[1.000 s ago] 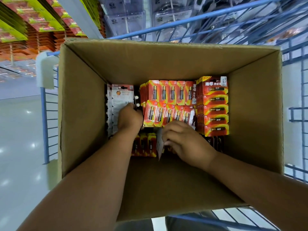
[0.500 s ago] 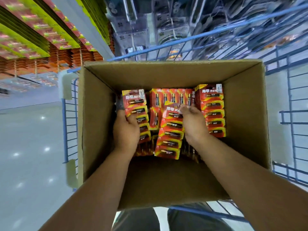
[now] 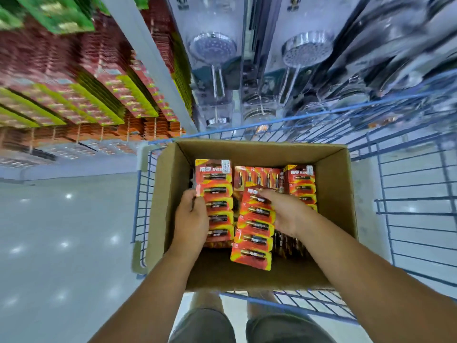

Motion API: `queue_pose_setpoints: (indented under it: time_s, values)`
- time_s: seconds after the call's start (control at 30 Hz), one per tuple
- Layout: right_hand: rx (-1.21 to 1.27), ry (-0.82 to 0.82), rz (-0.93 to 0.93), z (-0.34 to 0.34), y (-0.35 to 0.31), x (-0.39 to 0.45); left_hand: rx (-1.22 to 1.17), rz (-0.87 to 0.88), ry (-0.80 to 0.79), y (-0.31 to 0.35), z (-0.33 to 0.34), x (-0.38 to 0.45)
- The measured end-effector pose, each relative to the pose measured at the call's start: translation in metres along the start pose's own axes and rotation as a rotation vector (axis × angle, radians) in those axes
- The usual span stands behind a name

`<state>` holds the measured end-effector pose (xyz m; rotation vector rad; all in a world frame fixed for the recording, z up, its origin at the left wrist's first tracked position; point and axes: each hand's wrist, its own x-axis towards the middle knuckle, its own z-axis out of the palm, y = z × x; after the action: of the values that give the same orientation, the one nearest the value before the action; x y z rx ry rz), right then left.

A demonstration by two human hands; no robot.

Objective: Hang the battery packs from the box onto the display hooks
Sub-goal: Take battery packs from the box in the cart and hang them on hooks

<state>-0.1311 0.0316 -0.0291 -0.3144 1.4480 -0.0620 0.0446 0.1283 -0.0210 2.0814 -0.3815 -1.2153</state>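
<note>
Inside the cardboard box (image 3: 341, 201), both hands are lifting higher than half a second ago, and the camera is tilting up toward the shelves. Left hand (image 3: 191, 216), fingers curled, is gripping a strip of five battery packs (image 3: 217, 196) at the box's 9 o'clock side. Right hand (image 3: 284, 211) is pinching a second five-pack strip (image 3: 254, 233) near the middle. Two further stacks are staying at 12 and 2 o'clock. Bare cardboard is lying open toward 6 o'clock; blue cart (image 3: 415, 211) wire is surrounding the box closely.
</note>
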Motion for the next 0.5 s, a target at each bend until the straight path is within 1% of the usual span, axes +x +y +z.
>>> queue_pose_setpoints:
  time_s: [0.07,0.13,0.2,0.27,0.33,0.37,0.43,0.5]
  values:
    - [-0.04,-0.14,0.011,0.005,0.004,-0.024,-0.021,0.02,0.041,0.009,-0.014,-0.015]
    - [-0.082,-0.215,0.012,0.015,0.011,-0.043,-0.059,0.021,0.07,0.017,-0.03,-0.028]
    - [-0.113,-0.199,-0.003,0.025,0.023,-0.051,-0.095,0.011,0.097,0.019,-0.049,-0.042]
    - [-0.141,-0.131,-0.051,0.035,0.034,-0.057,-0.136,0.029,0.094,0.018,-0.073,-0.055]
    - [-0.158,-0.1,-0.101,0.043,0.039,-0.056,-0.212,0.039,0.066,0.017,-0.099,-0.068]
    - [-0.172,-0.092,-0.122,0.05,0.038,-0.06,-0.24,0.033,0.084,0.016,-0.115,-0.073]
    - [-0.218,-0.149,-0.145,0.07,0.033,-0.077,-0.274,0.03,0.136,0.017,-0.143,-0.082]
    - [-0.267,-0.262,-0.173,0.104,0.034,-0.101,-0.341,0.027,0.137,0.014,-0.18,-0.091]
